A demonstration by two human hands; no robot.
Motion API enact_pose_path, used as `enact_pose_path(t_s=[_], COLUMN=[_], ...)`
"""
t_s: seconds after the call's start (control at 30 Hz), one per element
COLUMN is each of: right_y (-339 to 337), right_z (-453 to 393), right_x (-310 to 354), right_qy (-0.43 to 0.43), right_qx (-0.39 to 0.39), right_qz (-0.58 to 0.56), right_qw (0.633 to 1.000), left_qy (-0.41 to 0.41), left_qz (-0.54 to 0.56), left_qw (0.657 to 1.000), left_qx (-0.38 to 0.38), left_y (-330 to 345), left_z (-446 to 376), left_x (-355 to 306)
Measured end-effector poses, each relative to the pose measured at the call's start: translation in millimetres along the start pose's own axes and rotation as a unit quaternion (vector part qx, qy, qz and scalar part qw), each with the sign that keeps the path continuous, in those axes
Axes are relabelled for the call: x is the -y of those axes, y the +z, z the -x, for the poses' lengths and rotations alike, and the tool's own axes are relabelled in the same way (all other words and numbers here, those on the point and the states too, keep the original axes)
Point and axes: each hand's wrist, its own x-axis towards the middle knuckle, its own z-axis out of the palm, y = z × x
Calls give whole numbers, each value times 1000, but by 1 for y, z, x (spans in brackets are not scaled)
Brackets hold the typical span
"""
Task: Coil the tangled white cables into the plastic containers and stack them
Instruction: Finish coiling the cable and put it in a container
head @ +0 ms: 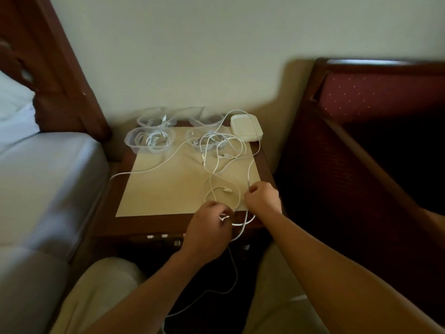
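Left hand (208,227) pinches a plug end, right hand (262,197) grips the strand — light, limp white cable (218,162), likely snag-prone — best fed from its ends

This is looking like a bedroom, possibly a hotel room. A bed (45,179) with a pale sheet and a white pillow (14,102) is lying at 9 o'clock, its dark wooden headboard (60,68) leaning against a plain cream wall (192,44). A small wooden nightstand (149,225) is standing at the centre, between the bed and an armchair (375,97) at 3 o'clock, which is showing a dark wood frame and dotted red upholstery. A person is sitting at 6 o'clock, facing the nightstand, knees in light trousers (96,285).
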Motion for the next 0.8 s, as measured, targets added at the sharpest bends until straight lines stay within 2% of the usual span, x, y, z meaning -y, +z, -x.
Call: enact_pose_path(t_s=[0.13, 0.4, 0.53, 0.63, 0.8], right_y=[-6, -35, -53, -63, -58], right_z=[9, 42, 68, 84, 97], right_x=[10, 34, 47, 54, 55], right_qy=[-26, -145, -238, -304, -359], right_qx=[-26, 40, 115, 174, 213], right_qz=[-88, -225, -262, -253, -134], right_qw=[995, 963, 928, 902, 899], left_qy=[-8, -41, -20, -2, -17], left_qz=[-4, 26, 134, 193, 213], left_qw=[1000, 998, 991, 976, 957], left_qx=[-17, 36, -15, -103, -193], left_y=[-9, -9, -13, -24, -50], left_z=[1, 5, 21, 25, 0], left_x=[-2, -10, -17, -18, -11])
